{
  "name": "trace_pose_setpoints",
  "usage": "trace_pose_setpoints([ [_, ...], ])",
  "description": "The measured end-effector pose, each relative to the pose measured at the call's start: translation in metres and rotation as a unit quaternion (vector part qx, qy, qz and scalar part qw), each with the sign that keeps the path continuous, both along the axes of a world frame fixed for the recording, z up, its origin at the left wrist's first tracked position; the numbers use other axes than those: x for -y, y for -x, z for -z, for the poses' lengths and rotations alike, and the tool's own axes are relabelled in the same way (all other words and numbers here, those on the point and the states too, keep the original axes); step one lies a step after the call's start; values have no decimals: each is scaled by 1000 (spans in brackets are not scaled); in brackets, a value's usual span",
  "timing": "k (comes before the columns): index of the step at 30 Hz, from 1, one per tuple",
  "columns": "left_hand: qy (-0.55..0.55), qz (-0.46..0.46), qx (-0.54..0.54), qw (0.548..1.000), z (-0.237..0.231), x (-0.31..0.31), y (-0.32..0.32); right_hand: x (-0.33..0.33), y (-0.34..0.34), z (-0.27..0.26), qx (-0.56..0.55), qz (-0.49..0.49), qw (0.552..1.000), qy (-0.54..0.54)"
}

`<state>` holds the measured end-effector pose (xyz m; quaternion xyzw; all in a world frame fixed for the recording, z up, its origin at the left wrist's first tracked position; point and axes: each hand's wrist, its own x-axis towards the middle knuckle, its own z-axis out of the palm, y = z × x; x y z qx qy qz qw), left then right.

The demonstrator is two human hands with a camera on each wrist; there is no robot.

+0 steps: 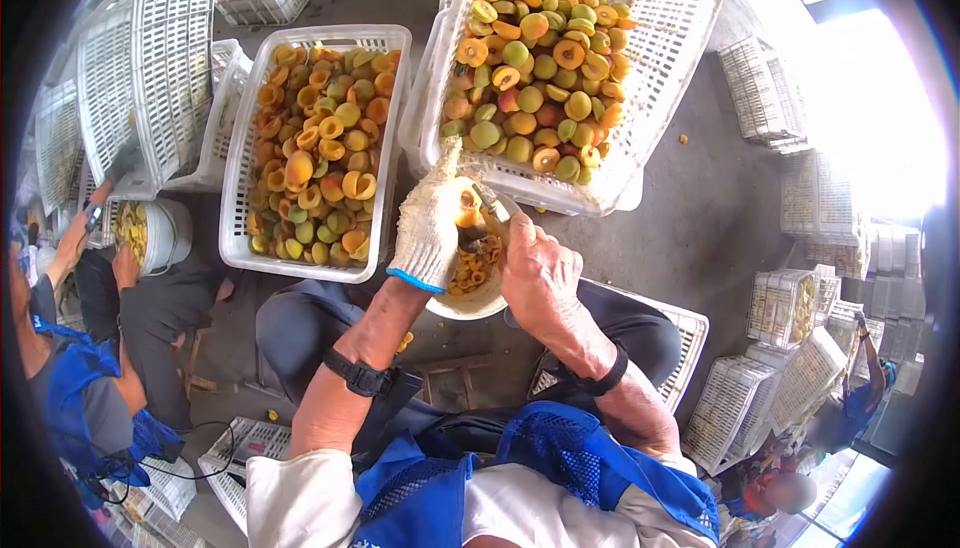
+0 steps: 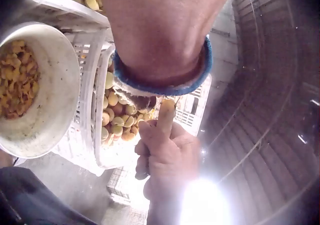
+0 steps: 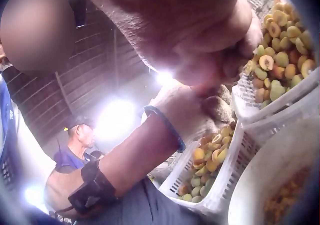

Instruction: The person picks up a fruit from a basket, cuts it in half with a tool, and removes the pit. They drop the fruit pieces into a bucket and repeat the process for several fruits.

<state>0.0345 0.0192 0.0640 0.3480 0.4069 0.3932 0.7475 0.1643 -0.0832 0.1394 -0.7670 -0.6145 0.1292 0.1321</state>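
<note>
My left hand (image 1: 427,228) wears a knitted white glove with a blue cuff and holds a peach half (image 1: 466,206), its cut orange face showing. Close beside it, my bare right hand (image 1: 543,273) grips a small metal-ended tool (image 1: 496,207). In the left wrist view a pale, yellowish handle (image 2: 167,114) sticks out of the right fist. Both hands are over a white bucket (image 1: 468,308), which holds orange fruit scraps (image 1: 474,266). In the right wrist view, the back of the right hand hides most of the tool and fruit.
Ahead on the left stands a white crate (image 1: 232,233) of halved peaches. A fuller crate (image 1: 690,8) sits raised ahead on the right. A seated person (image 1: 90,378) works at the left beside another bucket (image 1: 175,233). Stacked crates (image 1: 745,398) line the right side.
</note>
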Motion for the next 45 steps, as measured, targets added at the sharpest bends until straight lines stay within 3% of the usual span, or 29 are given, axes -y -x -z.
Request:
trace_pose_setpoints([
  [2, -191, 63, -181, 963, 4, -1, 5, -2, 6, -5, 20, 6, 999, 26],
  [3, -190, 63, -181, 963, 0, 0, 5, -4, 8, -7, 20, 6, 999, 27],
  [5, -400, 57, -410, 818, -11, 4, 5, -5, 11, -9, 7, -1, 999, 42],
  [12, -466, 61, -445, 762, -17, 2, 3, 0, 14, -14, 16, -28, 998, 49],
  [15, -450, 106, -440, 770, -19, 0, 4, 7, -7, -17, 52, -131, 989, 33],
  [17, -546, 179, -423, 700, -23, -4, 11, 10, -27, -20, 27, -161, 985, 49],
  [20, -578, 196, -395, 686, -10, -3, 15, 14, -35, -24, 22, -171, 983, 62],
  [21, -564, 201, -379, 706, -11, -3, 15, 15, -35, -23, 17, -171, 984, 50],
  [25, -573, 194, -374, 702, -9, -5, 14, 19, -35, -6, 30, -154, 987, 23],
  [29, -572, 193, -361, 711, -9, -5, 12, 20, -35, 10, -28, -142, 989, 28],
  [32, -517, 187, -387, 740, -26, -1, 4, 20, -25, 13, -70, -118, 990, 10],
  [34, -515, 101, -364, 769, -20, 4, 2, 21, -20, 13, -82, -102, 991, -5],
  [35, -516, 105, -362, 769, -13, 5, 2, 21, -17, 14, -59, -99, 993, -3],
  [37, -462, 114, -332, 814, 1, 3, 5, 18, -12, 11, -3, -90, 996, 20],
  [42, -490, 84, -374, 783, -16, 7, -1, 8, -16, 4, 67, -107, 991, 44],
  [44, -488, 72, -394, 775, -18, 11, -2, 2, -16, -3, -50, -99, 987, 114],
  [45, -499, 68, -421, 754, -18, 11, -1, 0, -15, -4, -52, -104, 987, 112],
])
